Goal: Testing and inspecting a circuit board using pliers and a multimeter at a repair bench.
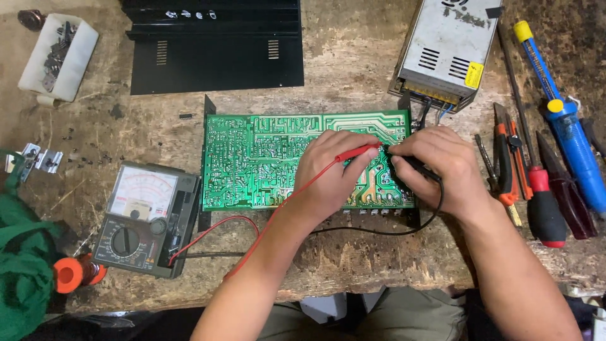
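Note:
A green circuit board [252,158] lies solder side up in the middle of a worn wooden bench. My left hand [328,173] rests on the board and grips a red test probe [356,152], its tip pointing right. My right hand [435,164] holds a black test probe [420,167] against the board's right part, tip close to the red one. Red and black leads run from the probes down to an analogue multimeter [142,218] at the lower left.
A metal power supply box [445,50] stands at the back right, a black metal cover [214,47] at the back. Screwdrivers, a cutter and a blue desoldering pump [568,132] lie at right. A white tray of parts [58,58] sits at the far left, green cloth [22,265] below it.

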